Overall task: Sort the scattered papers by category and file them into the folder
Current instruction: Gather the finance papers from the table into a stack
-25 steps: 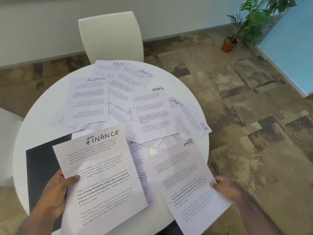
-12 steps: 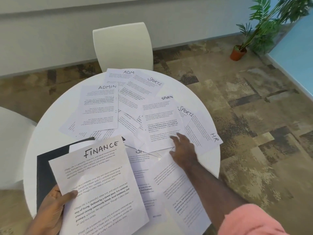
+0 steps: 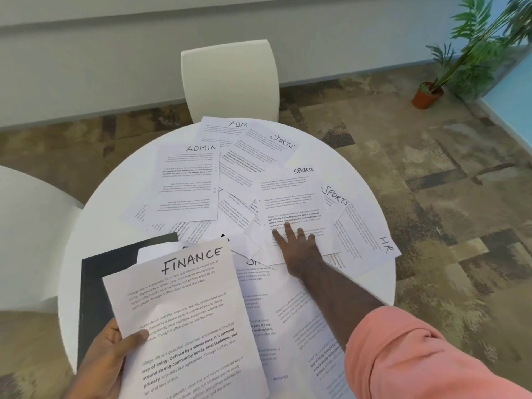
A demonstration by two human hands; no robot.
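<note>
Several printed papers lie scattered on a round white table point(image 3: 95, 226), hand-labelled ADMIN point(image 3: 187, 182), ADM point(image 3: 227, 126), SPORTS point(image 3: 290, 197) and HR point(image 3: 365, 240). My left hand point(image 3: 106, 358) grips a sheet headed FINANCE point(image 3: 184, 312) at its left edge, thumb on top, held above the table's near side. My right hand point(image 3: 296, 246) reaches over the pile, its straight fingers pressing flat on the lower part of the middle SPORTS sheet. A black folder point(image 3: 98, 283) lies at the near left, partly hidden under the FINANCE sheet.
A white chair point(image 3: 230, 79) stands behind the table and another point(image 3: 28, 226) at the left. A potted plant point(image 3: 431, 90) sits on the patterned carpet at the far right, next to a light blue panel point(image 3: 515, 93).
My right hand let go of the HR sheet near the front edge, reached forward over the pile and now presses on the SPORTS sheet. My left hand still holds the FINANCE sheet.
</note>
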